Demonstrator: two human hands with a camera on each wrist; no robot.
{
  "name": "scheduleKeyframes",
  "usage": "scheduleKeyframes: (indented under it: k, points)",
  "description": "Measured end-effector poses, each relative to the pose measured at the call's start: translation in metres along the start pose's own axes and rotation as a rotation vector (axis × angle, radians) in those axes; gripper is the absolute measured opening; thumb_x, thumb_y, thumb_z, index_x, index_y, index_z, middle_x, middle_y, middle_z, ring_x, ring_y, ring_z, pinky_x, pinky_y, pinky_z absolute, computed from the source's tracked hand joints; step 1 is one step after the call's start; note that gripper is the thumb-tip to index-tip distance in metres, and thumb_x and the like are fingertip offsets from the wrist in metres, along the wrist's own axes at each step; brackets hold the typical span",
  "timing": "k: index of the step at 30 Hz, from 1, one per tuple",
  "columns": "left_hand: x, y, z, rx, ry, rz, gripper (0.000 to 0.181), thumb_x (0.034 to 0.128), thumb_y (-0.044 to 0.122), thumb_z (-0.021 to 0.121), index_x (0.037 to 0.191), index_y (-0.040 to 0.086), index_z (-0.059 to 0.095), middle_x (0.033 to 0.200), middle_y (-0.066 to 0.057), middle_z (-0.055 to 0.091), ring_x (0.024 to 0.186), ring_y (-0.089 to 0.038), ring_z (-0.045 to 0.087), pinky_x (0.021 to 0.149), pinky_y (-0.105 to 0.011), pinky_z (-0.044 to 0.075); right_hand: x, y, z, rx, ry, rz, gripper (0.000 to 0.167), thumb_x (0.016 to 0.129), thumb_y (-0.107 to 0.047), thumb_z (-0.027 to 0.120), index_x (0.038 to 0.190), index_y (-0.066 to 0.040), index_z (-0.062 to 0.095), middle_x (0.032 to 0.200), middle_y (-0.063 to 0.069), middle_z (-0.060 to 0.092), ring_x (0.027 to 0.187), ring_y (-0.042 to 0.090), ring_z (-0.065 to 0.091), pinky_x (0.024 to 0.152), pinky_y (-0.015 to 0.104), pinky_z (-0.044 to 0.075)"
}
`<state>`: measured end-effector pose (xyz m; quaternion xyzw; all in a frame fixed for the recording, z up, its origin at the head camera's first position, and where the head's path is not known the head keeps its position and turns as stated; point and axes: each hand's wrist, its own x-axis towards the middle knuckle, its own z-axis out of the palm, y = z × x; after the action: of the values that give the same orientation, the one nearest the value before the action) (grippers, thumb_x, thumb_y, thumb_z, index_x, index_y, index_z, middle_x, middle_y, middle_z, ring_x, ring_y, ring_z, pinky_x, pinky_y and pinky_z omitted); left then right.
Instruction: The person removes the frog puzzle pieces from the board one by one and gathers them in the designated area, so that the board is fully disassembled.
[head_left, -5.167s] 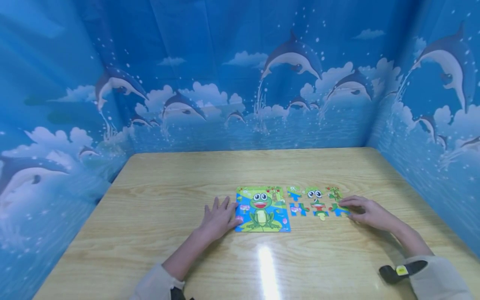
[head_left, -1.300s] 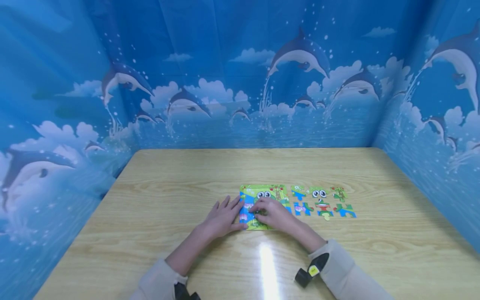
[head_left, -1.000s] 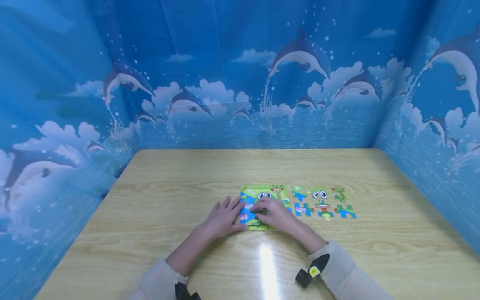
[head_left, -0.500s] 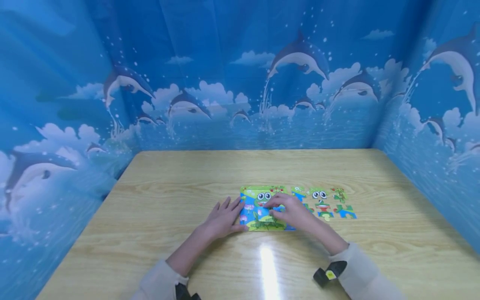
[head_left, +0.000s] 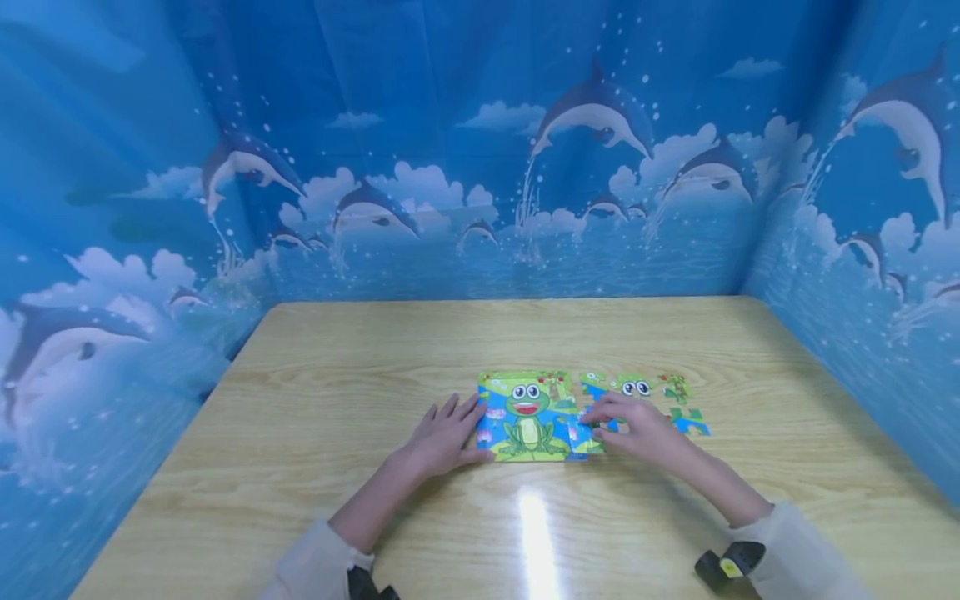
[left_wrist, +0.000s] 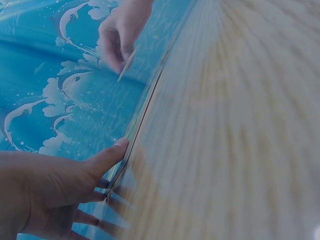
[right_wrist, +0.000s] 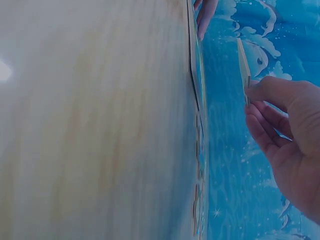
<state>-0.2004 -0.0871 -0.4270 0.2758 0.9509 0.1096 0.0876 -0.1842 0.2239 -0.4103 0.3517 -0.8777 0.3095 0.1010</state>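
Note:
The square puzzle board [head_left: 528,432] with a smiling green frog lies flat on the wooden table. My left hand [head_left: 442,435] rests at its left edge, fingers spread and straight, the thumb touching the rim in the left wrist view. My right hand [head_left: 637,427] pinches a puzzle piece [head_left: 593,446] between thumb and fingers, above the table past the board's right edge. In the right wrist view that thin piece [right_wrist: 243,65] appears nearly edge-on, lifted clear of the table. The held piece overlaps the board's right side in the head view.
Right of the board lie loose puzzle pieces in rows, among them one with frog eyes [head_left: 636,387], a tree piece [head_left: 675,386] and a blue-green piece [head_left: 690,422]. My right hand partly hides the others. Dolphin-printed curtains [head_left: 450,167] enclose the table [head_left: 360,350].
My right hand, earlier beside the loose pieces, then low over the board's frog, has moved right off the board with a puzzle piece. The left hand has stayed at the board's left edge.

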Motion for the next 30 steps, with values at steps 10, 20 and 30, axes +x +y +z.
scheduleKeyframes:
  k: [10,20,30]
  points:
    - [0.001,-0.002,0.0,-0.013,0.004,0.002,0.081,0.0844,0.057,0.052,0.145,0.01,0.026,0.15,-0.009,0.018,0.134,-0.037,0.012,0.105,-0.056,0.011,-0.023,0.015,-0.009,0.027,-0.008,0.028,0.02,0.076,0.003,0.07,0.094,-0.004,0.07,0.092,-0.002,0.06,0.077,0.008,0.056,0.059,0.023,0.05]
    - [0.001,-0.002,-0.001,-0.011,-0.002,0.003,0.082,0.0842,0.057,0.052,0.145,0.009,0.026,0.15,-0.009,0.018,0.134,-0.037,0.012,0.105,-0.056,0.012,-0.036,0.023,-0.009,-0.025,-0.045,0.052,0.022,0.074,0.0,0.073,0.093,-0.009,0.07,0.095,0.003,0.064,0.085,0.02,0.061,0.07,0.032,0.053]
    - [0.002,-0.003,0.0,-0.011,-0.001,0.005,0.081,0.0843,0.058,0.051,0.145,0.009,0.026,0.15,-0.009,0.018,0.134,-0.037,0.013,0.105,-0.056,0.012,-0.037,0.028,-0.001,-0.058,-0.073,0.038,0.022,0.073,0.001,0.072,0.092,-0.012,0.071,0.093,-0.006,0.062,0.087,0.014,0.058,0.072,0.033,0.051]
